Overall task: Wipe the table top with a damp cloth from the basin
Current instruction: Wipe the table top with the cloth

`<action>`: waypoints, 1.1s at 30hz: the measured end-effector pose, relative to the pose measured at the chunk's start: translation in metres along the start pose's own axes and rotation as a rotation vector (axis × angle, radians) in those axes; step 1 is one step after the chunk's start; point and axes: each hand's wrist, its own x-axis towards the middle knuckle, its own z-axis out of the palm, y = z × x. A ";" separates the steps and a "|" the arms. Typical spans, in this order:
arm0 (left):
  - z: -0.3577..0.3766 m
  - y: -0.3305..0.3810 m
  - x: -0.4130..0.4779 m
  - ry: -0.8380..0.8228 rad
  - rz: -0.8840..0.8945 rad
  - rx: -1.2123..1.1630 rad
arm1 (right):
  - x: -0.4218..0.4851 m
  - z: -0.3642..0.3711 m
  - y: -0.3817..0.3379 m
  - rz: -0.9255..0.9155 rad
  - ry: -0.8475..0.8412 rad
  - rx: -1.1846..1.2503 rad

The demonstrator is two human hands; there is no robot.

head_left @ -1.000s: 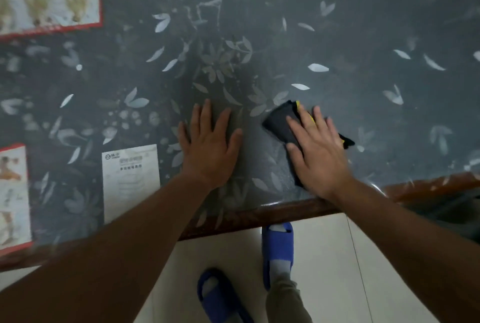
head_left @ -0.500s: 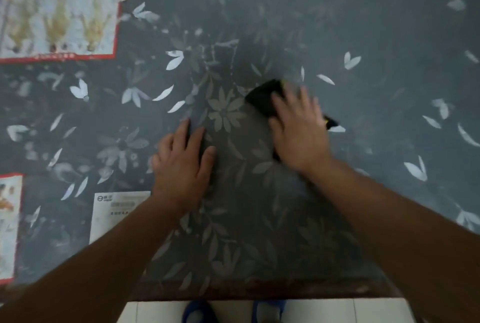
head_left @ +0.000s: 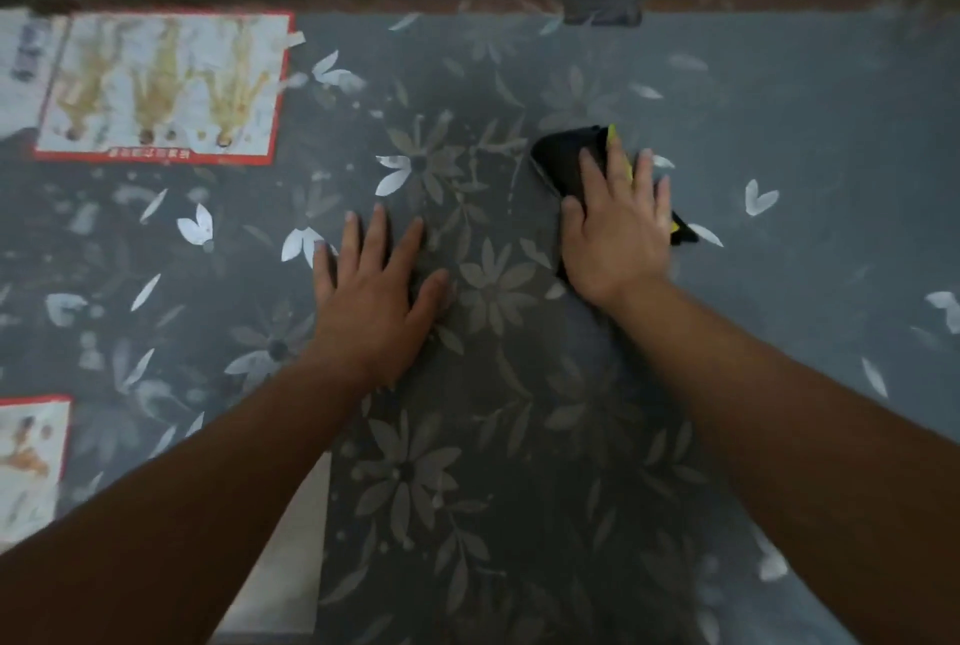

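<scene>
Counter (head_left: 805, 135): a grey-blue floral-patterned top fills most of the view, with a brown far edge. Both forearms reach in from the near side.

Red-bordered printed sheet (head_left: 161, 86): lies flat at the far left of the counter. A second red-bordered sheet (head_left: 28, 462) sits at the near left edge, cut off by the frame. A plain white paper (head_left: 291, 556) shows beneath the left forearm.

Left hand (head_left: 371, 296): flat on the counter, palm down, fingers spread wide, holding nothing.

Right hand (head_left: 615, 223): flat with fingers extended, pressing down on the cloth rather than gripping it.

Black cloth (head_left: 563, 158): lies right of centre on the counter, under the right hand, protruding past the fingertips and thumb side. A yellow-green edge shows between the fingers.
</scene>
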 end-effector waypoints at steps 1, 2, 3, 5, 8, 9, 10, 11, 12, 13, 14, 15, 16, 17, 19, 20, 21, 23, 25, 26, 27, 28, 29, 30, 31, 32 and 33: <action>-0.003 -0.002 0.010 -0.003 -0.001 -0.007 | -0.011 0.004 -0.009 -0.078 0.002 -0.022; -0.005 -0.002 0.019 -0.004 0.000 -0.013 | -0.028 0.007 -0.015 -0.200 -0.029 -0.046; -0.006 -0.002 0.027 -0.001 -0.003 -0.020 | -0.046 0.009 -0.019 -0.314 -0.070 -0.059; -0.007 -0.001 0.037 0.007 -0.018 -0.027 | -0.068 0.010 -0.020 -0.412 -0.153 -0.026; -0.003 -0.001 0.038 -0.020 -0.020 -0.035 | -0.064 0.001 -0.022 -0.308 -0.132 0.149; -0.003 -0.001 0.038 -0.031 -0.021 -0.058 | -0.062 -0.003 -0.023 -0.250 -0.102 0.196; -0.004 -0.002 0.038 -0.037 -0.023 -0.083 | -0.061 -0.007 -0.026 -0.196 -0.065 0.211; -0.005 -0.003 0.039 -0.043 -0.025 -0.101 | -0.060 -0.010 -0.030 -0.149 -0.039 0.200; -0.006 -0.003 0.039 -0.054 -0.024 -0.113 | -0.059 -0.012 -0.035 -0.113 -0.032 0.187; -0.007 -0.004 0.040 -0.066 -0.024 -0.120 | -0.059 -0.014 -0.040 -0.086 -0.039 0.185; -0.008 -0.004 0.040 -0.075 -0.023 -0.127 | -0.056 -0.016 -0.045 -0.057 -0.056 0.200; -0.009 -0.004 0.040 -0.082 -0.023 -0.135 | -0.054 -0.018 -0.050 -0.017 -0.084 0.227; -0.009 -0.004 0.040 -0.087 -0.022 -0.144 | -0.051 -0.020 -0.055 0.032 -0.114 0.261; -0.010 -0.005 0.040 -0.089 -0.023 -0.155 | -0.049 -0.022 -0.059 0.091 -0.148 0.294; -0.012 -0.006 0.041 -0.093 -0.024 -0.175 | -0.045 -0.023 -0.064 0.185 -0.219 0.331; -0.012 -0.006 0.041 -0.097 -0.021 -0.182 | -0.045 -0.023 -0.066 0.183 -0.235 0.322; -0.013 -0.006 0.041 -0.098 -0.015 -0.187 | -0.045 -0.023 -0.066 0.163 -0.233 0.319; -0.017 -0.008 0.041 -0.070 -0.001 -0.189 | -0.041 -0.031 -0.062 0.165 -0.207 0.402; -0.022 -0.007 0.044 -0.034 0.030 -0.184 | -0.027 -0.049 -0.053 0.189 -0.086 0.463; -0.025 -0.007 0.049 -0.021 0.046 -0.180 | -0.018 -0.059 -0.048 0.185 0.016 0.441; -0.028 -0.006 0.055 -0.011 0.059 -0.181 | -0.009 -0.068 -0.045 0.168 0.121 0.364; -0.031 -0.005 0.064 0.000 0.067 -0.189 | 0.000 -0.073 -0.043 0.132 0.191 0.279; -0.034 -0.005 0.074 0.014 0.073 -0.198 | 0.005 -0.075 -0.045 0.080 0.173 0.194; -0.037 -0.006 0.084 0.031 0.077 -0.200 | 0.008 -0.073 -0.049 0.010 0.062 0.109; -0.039 -0.008 0.093 0.052 0.087 -0.191 | 0.006 -0.068 -0.054 -0.076 -0.077 0.013; -0.041 -0.011 0.101 0.077 0.104 -0.174 | 0.001 -0.062 -0.057 -0.161 -0.177 -0.083; -0.041 -0.014 0.107 0.102 0.127 -0.155 | -0.003 -0.056 -0.061 -0.231 -0.213 -0.143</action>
